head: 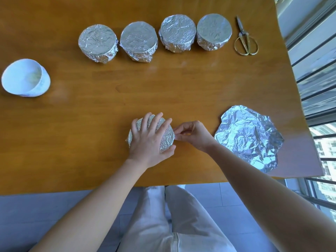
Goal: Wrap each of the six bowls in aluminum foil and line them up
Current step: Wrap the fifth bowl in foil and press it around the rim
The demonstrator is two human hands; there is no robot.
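Note:
Several foil-wrapped bowls stand in a row at the back of the wooden table [91,124]; the leftmost [98,43] and rightmost [214,31] mark its ends. A bare white bowl [25,78] sits at the far left. Near the front edge, another foil-covered bowl [166,137] lies under my left hand [151,137], whose spread fingers press on its top. My right hand [192,134] pinches the foil at that bowl's right rim. A crumpled loose foil sheet [249,137] lies flat to the right.
Gold-handled scissors [244,38] lie at the back right, beside the row. The table's right edge runs along a window with railings [316,106]. My legs in white trousers [163,215] show below the front edge.

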